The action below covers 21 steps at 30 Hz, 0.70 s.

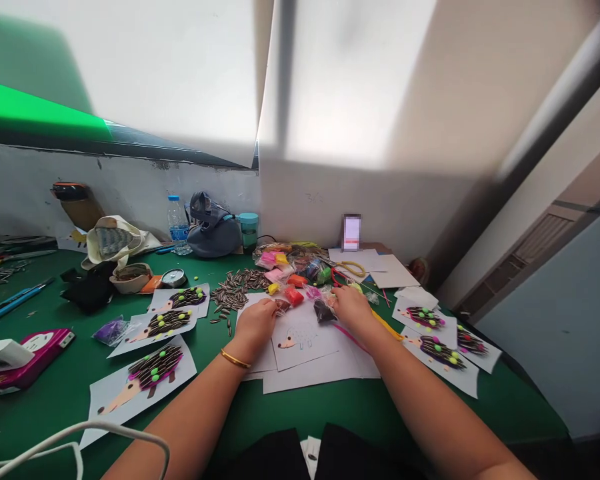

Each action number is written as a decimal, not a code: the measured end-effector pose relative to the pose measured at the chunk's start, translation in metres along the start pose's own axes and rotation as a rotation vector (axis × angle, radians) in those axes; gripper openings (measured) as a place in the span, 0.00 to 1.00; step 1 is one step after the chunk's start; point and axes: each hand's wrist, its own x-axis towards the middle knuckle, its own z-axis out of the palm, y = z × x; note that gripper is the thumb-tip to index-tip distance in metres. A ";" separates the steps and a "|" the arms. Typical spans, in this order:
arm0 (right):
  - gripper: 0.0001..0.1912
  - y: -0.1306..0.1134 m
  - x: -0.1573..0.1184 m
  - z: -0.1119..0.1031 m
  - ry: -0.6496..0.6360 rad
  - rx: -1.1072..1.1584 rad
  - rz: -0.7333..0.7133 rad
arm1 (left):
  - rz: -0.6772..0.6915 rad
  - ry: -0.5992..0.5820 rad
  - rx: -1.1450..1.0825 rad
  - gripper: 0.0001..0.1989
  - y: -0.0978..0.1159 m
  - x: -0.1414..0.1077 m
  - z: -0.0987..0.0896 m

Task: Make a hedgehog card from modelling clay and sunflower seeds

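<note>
Hands apart, both over the middle of the green worktop. My left hand has its fingertips at a brown packet; can't tell if they're pinched on it. My right hand is just beside a black packet; fingertips partly hidden, grip unclear. Hedgehog drawing lies between my forearms, on stacked paper toward the near edge; face coloured, body outline only. Red packet just beyond it. Seeds heaped left of the packets. Phone propped upright at the far edge, water bottle farther left along it. Pink power strip near the left edge.
</note>
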 end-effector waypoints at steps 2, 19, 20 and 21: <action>0.16 0.001 -0.002 -0.002 0.025 0.015 0.008 | 0.003 0.002 -0.004 0.12 0.000 -0.001 -0.002; 0.15 -0.022 -0.045 0.002 0.097 0.099 -0.046 | 0.053 0.030 -0.039 0.23 -0.003 0.001 -0.001; 0.14 -0.023 -0.048 0.002 0.125 0.124 -0.060 | 0.058 0.036 -0.039 0.24 -0.003 0.001 -0.001; 0.13 -0.023 -0.050 0.003 0.155 0.155 -0.079 | 0.060 0.043 -0.037 0.25 -0.003 0.001 -0.001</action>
